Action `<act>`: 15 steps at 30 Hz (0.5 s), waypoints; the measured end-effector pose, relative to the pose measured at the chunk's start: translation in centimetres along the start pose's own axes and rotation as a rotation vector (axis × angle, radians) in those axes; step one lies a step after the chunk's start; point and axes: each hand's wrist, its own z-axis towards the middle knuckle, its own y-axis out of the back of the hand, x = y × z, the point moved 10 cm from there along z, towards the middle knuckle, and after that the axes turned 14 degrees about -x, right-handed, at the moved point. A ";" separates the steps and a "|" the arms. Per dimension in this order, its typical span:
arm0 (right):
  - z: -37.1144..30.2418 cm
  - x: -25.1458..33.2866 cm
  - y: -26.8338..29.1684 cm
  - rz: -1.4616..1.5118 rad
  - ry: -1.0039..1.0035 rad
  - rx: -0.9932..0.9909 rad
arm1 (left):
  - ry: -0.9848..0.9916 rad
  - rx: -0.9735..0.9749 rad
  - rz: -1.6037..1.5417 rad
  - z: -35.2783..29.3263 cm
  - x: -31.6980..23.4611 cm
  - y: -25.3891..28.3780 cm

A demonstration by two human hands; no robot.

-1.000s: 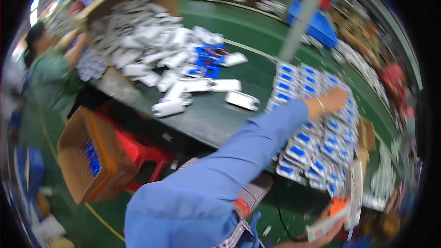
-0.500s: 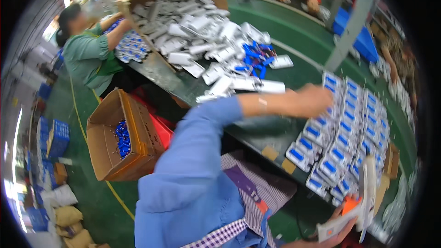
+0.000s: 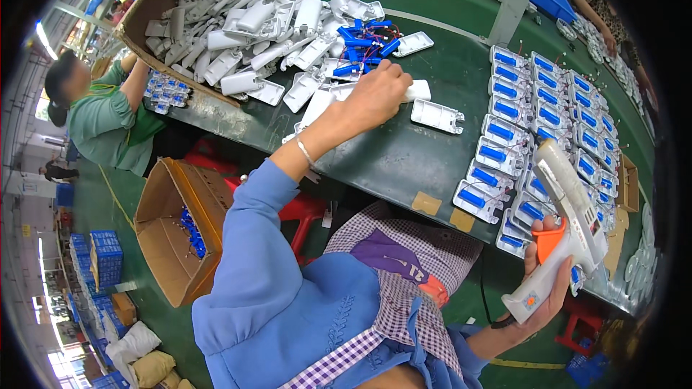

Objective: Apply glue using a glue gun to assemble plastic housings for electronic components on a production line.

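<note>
Head view shows the work well along but, by my reading, unfinished; on the right of the dark bench, filled shells, white trays each with a blue cylinder laid in, stand in close columns, and these look like the part already done; how firmly the cylinders are fixed I cannot tell. What seems left is larger: heaped white shells spill out of a tipped carton, with loose blue cylinders on wires beside them, and one bare shell lies between heap and columns; more blue cylinders sit in a floor box. The left hand is bunched, fingers close to the loose cylinders, though whether it grips anything I cannot tell; the right hand is wrapped around a white gun-shaped tool with an orange trigger, its nozzle over the columns.
</note>
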 end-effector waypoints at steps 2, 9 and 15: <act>0.1 -0.5 0.5 -0.006 -0.025 -0.014 | -0.082 0.021 0.135 0.7 0.6 -1.0; 0.3 0.6 1.7 -0.098 0.019 0.060 | 0.041 0.473 0.078 2.0 2.0 -8.8; 2.0 0.5 0.5 -0.163 0.058 0.058 | 0.079 0.461 0.045 2.4 1.8 -5.2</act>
